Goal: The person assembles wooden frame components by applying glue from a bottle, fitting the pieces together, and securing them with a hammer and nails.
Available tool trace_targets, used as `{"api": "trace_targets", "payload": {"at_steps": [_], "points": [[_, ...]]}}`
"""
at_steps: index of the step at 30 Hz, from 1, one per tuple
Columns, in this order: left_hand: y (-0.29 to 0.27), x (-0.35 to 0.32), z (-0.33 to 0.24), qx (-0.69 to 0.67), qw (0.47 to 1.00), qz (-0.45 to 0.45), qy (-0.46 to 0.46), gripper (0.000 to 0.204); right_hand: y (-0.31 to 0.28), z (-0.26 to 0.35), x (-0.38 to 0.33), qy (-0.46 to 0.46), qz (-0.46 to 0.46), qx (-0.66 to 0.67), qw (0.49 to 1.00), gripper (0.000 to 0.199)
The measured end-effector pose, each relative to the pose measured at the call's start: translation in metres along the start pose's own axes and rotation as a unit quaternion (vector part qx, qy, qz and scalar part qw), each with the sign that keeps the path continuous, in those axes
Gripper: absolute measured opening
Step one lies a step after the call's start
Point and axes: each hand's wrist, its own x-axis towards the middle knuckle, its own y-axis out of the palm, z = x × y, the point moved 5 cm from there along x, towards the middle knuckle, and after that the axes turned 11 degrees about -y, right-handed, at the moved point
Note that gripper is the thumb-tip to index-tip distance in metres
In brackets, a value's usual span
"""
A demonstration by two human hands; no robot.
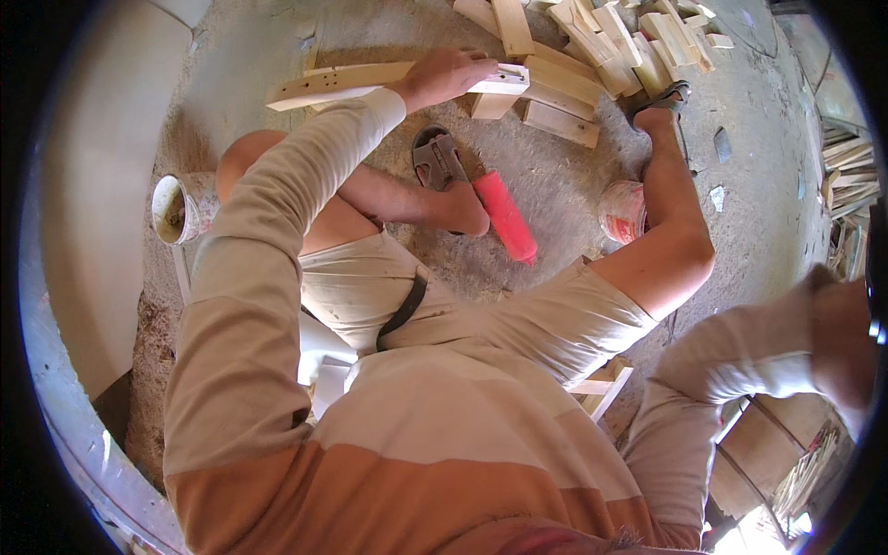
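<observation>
My left hand [444,79] reaches forward and grips a long, pale, slightly curved wooden piece [319,85] with small drilled holes, holding it flat above the floor. Just right of it lies a pile of short cut wooden blocks [592,51]. My right hand [842,333] is out at the right rim of the picture, blurred; what its fingers do is not visible. I sit low with bare knees apart, one foot [462,215] tucked in, the other foot in a sandal [664,97] by the blocks.
A pink-red cylinder [506,217] lies on the concrete floor beside a loose grey sandal [435,159]. A dirty can [176,208] stands at left, a small round tub [622,211] by my right knee. Wood strips [846,171] are stacked at far right.
</observation>
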Motion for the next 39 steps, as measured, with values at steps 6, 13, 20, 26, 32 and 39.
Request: {"api": "trace_targets", "payload": {"at_steps": [6,13,20,26,32,39], "points": [[0.014,-0.004,0.002,0.019,1.000,-0.008,0.008,0.019,0.099,-0.027,-0.382,0.450,0.405,-0.093,0.790,0.037],[-0.002,0.007,-0.001,-0.006,0.999,-0.031,0.033,0.021,0.025,-0.032,-0.233,0.514,0.051,0.028,0.856,0.015],[0.009,-0.010,-0.017,0.136,0.985,0.021,0.105,0.053,-0.082,0.016,-0.226,0.535,-0.079,-0.020,0.841,0.013],[0.001,-0.016,-0.023,0.157,0.976,-0.023,0.149,0.054,-0.153,0.064,-0.297,0.591,-0.145,-0.126,0.784,0.019],[0.008,-0.010,-0.020,0.205,0.964,-0.011,0.171,0.053,-0.176,0.131,-0.393,0.703,-0.261,-0.117,0.651,0.027],[0.008,-0.018,-0.021,0.272,0.959,-0.047,0.069,0.059,-0.160,0.213,-0.510,0.771,-0.374,-0.081,0.508,0.019]]}}
